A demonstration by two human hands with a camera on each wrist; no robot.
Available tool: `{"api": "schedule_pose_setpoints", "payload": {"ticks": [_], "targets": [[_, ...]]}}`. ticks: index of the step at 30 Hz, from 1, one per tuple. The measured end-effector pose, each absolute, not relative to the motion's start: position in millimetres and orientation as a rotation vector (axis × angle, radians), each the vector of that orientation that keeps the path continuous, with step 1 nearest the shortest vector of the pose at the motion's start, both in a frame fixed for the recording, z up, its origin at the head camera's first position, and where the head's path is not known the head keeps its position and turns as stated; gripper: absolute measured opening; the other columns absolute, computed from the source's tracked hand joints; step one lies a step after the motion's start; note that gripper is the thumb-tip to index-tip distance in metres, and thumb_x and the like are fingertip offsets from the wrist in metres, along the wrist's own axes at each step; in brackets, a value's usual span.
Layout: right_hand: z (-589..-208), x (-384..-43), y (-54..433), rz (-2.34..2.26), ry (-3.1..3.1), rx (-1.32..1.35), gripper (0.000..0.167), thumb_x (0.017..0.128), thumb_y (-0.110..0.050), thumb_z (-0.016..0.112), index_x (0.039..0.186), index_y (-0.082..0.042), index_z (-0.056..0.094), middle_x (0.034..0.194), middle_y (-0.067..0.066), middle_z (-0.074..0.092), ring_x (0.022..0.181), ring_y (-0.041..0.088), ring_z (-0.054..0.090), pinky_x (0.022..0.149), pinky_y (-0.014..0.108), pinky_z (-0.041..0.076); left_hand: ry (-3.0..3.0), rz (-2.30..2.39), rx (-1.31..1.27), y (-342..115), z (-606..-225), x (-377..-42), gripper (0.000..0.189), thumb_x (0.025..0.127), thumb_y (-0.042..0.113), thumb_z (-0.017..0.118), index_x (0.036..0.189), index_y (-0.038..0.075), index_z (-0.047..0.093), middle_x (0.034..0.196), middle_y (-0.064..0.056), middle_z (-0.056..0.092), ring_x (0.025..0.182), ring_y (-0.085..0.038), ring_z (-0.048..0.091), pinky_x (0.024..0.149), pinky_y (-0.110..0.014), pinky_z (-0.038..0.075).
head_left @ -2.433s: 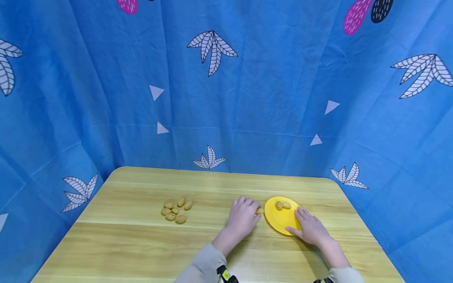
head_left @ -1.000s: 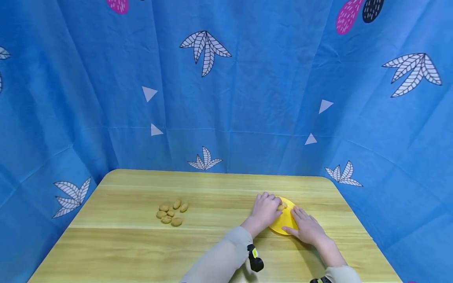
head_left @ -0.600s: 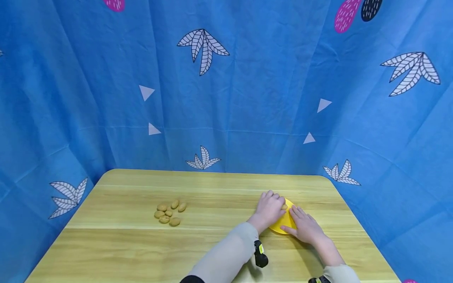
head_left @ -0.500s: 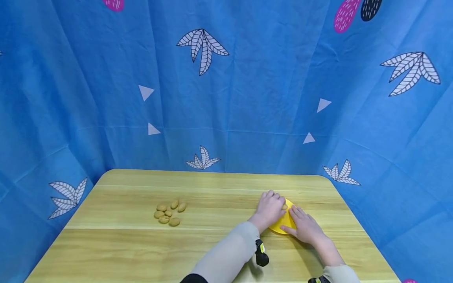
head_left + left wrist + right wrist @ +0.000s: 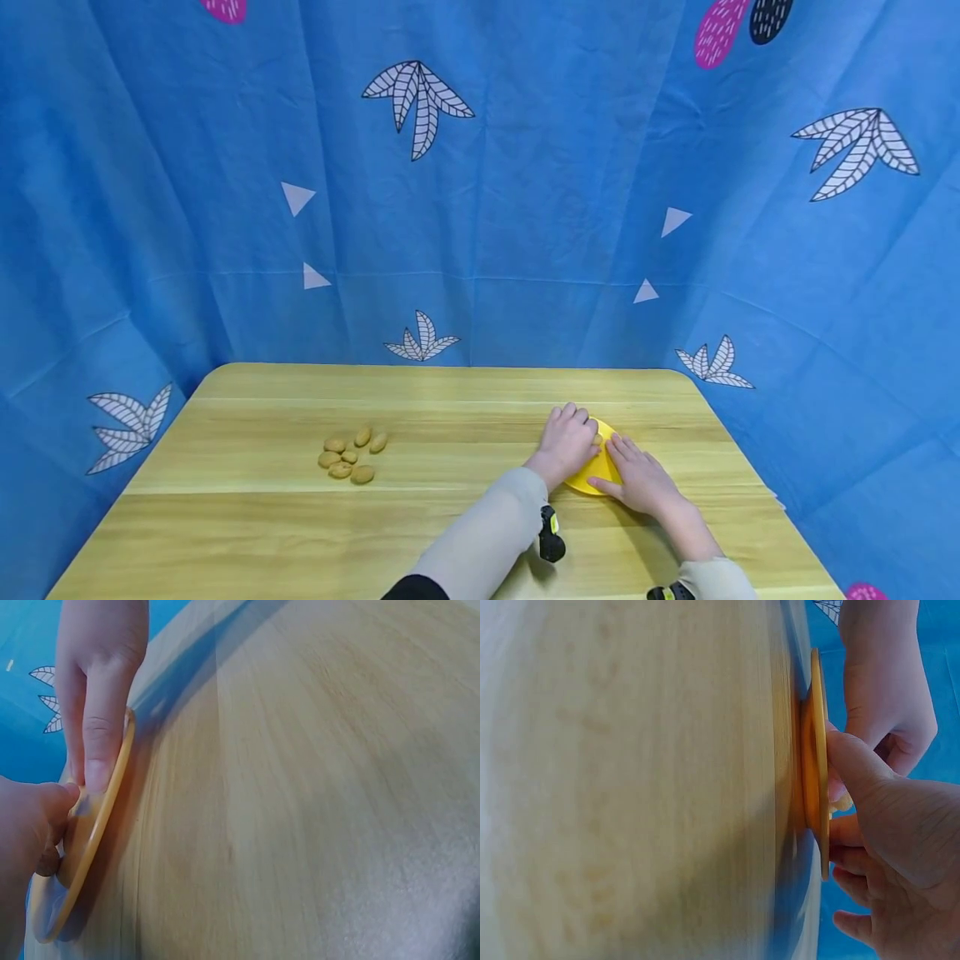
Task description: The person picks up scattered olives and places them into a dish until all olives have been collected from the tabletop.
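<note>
A round yellow plate (image 5: 602, 475) lies on the right part of the table. My left hand (image 5: 566, 443) is over its left side, fingers curled round a small potato (image 5: 49, 862), which the hand mostly hides. Beside those fingertips another small potato (image 5: 597, 439) shows on the plate. My right hand (image 5: 641, 483) rests on the plate's right edge with fingers fairly straight and thumb spread toward the near rim. In the right wrist view, the plate (image 5: 819, 750) is edge-on, with the right hand's thumb and fingers against it.
Several small potatoes (image 5: 348, 457) sit in a loose cluster on the left half of the wooden table (image 5: 262, 533). A blue patterned cloth (image 5: 480, 208) hangs behind the table and at its sides.
My left hand has moved right, carrying a small potato from beside the plate to over it. The right hand stays on the plate's edge. Over the last half second the hands barely move.
</note>
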State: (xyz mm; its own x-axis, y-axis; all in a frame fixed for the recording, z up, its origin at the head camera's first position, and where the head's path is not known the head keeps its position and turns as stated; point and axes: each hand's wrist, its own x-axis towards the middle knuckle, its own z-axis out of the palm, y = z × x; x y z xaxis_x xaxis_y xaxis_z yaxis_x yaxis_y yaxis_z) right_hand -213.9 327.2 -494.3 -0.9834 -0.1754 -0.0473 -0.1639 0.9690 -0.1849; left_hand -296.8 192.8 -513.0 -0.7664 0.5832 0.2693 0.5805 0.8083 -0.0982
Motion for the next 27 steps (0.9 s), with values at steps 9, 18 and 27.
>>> {"api": "schedule_pose_setpoints", "payload": {"ticks": [9, 18, 27], "targets": [[-491.7, -212.5, 325.7, -0.286, 3.055, -0.271, 0.081, 0.092, -0.052, 0.058, 0.140, 0.011, 0.042, 0.151, 0.030, 0.035, 0.140, 0.048, 0.032, 0.110, 0.063, 0.029, -2.716, 0.050, -0.910, 195.1, -514.0, -297.3, 0.037, 0.092, 0.058, 0.054, 0.118, 0.034, 0.065, 0.114, 0.014, 0.060, 0.104, -0.008, 0.047, 0.083, -0.025, 0.035], [-491.9, -214.3, 326.9, -0.282, 3.061, -0.274, 0.082, 0.092, -0.053, 0.057, 0.140, 0.011, 0.042, 0.151, 0.030, 0.034, 0.140, 0.047, 0.032, 0.110, 0.063, 0.029, -2.687, 0.046, -0.916, 194.8, -514.8, -299.1, 0.037, 0.093, 0.058, 0.053, 0.118, 0.034, 0.065, 0.115, 0.013, 0.059, 0.105, -0.008, 0.048, 0.083, -0.025, 0.036], [-495.2, -215.4, 328.0, -0.283, 3.063, -0.272, 0.082, 0.091, -0.053, 0.058, 0.141, 0.011, 0.041, 0.151, 0.031, 0.034, 0.140, 0.048, 0.032, 0.109, 0.063, 0.029, -2.646, 0.036, -0.935, 185.6, -511.6, -295.5, 0.035, 0.093, 0.057, 0.053, 0.115, 0.034, 0.065, 0.114, 0.013, 0.059, 0.104, -0.009, 0.050, 0.083, -0.025, 0.037]]}}
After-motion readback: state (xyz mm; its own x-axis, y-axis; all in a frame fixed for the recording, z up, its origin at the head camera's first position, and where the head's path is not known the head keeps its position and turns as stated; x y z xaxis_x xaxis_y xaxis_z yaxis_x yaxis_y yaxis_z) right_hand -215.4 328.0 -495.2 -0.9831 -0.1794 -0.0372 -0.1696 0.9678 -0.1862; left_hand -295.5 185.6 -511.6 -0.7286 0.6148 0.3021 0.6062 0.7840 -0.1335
